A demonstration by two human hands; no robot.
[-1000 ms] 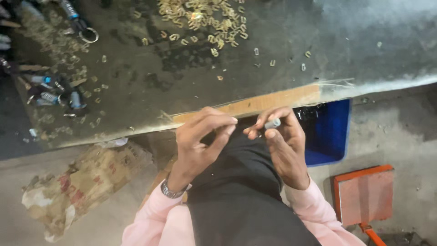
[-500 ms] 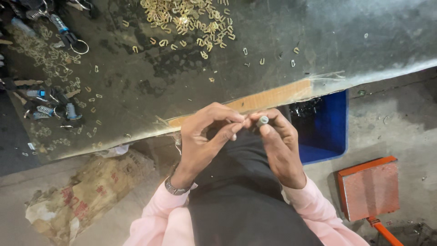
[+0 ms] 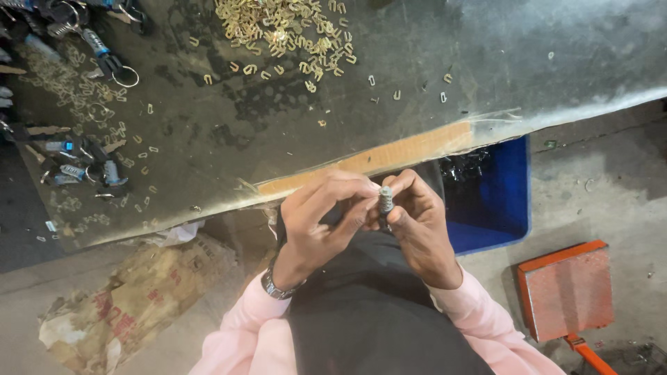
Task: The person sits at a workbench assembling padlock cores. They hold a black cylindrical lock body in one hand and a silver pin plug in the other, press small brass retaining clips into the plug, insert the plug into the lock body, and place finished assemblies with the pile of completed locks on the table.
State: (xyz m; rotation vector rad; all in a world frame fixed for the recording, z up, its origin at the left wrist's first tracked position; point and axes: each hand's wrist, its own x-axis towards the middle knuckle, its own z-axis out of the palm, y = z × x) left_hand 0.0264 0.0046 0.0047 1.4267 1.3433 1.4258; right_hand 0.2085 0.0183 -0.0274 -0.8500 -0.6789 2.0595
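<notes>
Head view, only one cam: the person sits at the near edge of a dark worn workbench (image 3: pixel 431 48) w/ both hands up over the lap, just below the bench's wooden edge strip (image 3: pixel 389 156). Right hand (image 3: pixel 417 226) is curled narrow around a small grey ribbed metal cylinder (image 3: pixel 385 200), held upright, top end poking out above the fingers. Left hand (image 3: pixel 323 222) has thumb & forefinger pinched in tight against the cylinder's left side; whether it holds a separate tiny part there can't be told, too small. A wristwatch (image 3: pixel 276 285) sits on the left wrist, pink sleeves below. Far centre on the bench: a heap of small brass clips (image 3: pixel 285 31), a few strays scattered right of it. Far left: dark lock bodies w/ key rings (image 3: pixel 104 59) & more loose bits. Right of the hands, below bench level, a blue bin (image 3: pixel 500 201) w/ dark metal parts inside; further right on the floor an orange pedal-like plate (image 3: pixel 566 288). Near left, crumpled printed sacking (image 3: pixel 132 302). Judgement: the cylinder looks light, stiff, prob. a bit slick; ribbing gives grip, so best taken round the mid body w/ fingertips, leaving the top end free.
</notes>
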